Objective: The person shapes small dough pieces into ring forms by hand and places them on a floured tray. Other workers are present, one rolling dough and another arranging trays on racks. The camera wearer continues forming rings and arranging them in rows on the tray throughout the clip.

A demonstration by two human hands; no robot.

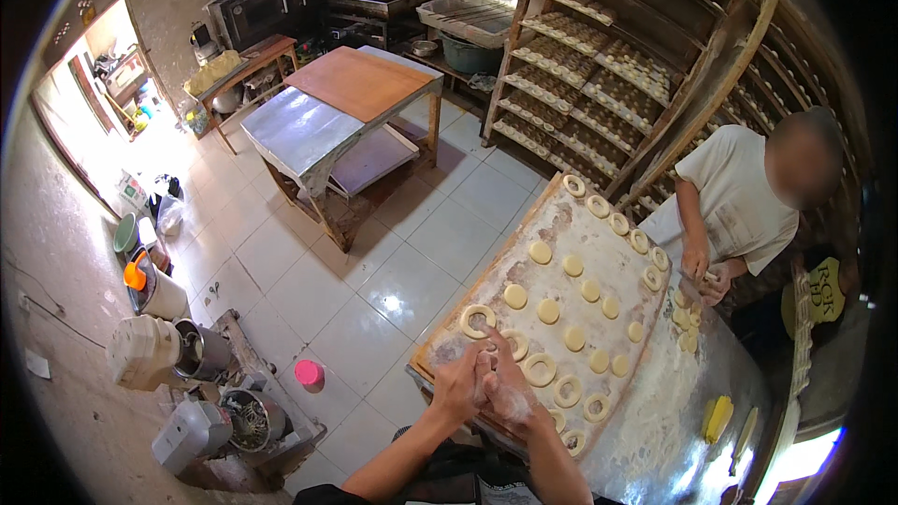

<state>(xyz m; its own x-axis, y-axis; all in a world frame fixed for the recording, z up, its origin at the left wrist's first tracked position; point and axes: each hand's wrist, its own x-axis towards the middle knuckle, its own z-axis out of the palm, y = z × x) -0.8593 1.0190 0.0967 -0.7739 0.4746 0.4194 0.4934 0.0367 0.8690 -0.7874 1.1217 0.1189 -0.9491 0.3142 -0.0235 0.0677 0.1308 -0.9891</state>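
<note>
My left hand (458,382) and my right hand (506,387) meet over the near-left corner of a floured wooden board (486,290). Both are closed with fingertips pressed together, and whatever lies between them is mostly hidden. Flour whitens my right hand. Just beyond the fingers lies a dough ring (465,320), and a second dough ring (517,338) is partly covered by my right hand. More dough rings, such as one dough ring (554,369), line the near edge. Several flat dough discs (548,310) sit in rows across the middle, with further rings along the far edge.
Across the metal table (645,411), a co-worker (739,178) handles dough beside a pile of dough pieces (687,327). A yellow object (718,419) lies nearby. Racks (599,65) hold trays of dough. A mixer (192,435) and pink container (309,374) stand on the left.
</note>
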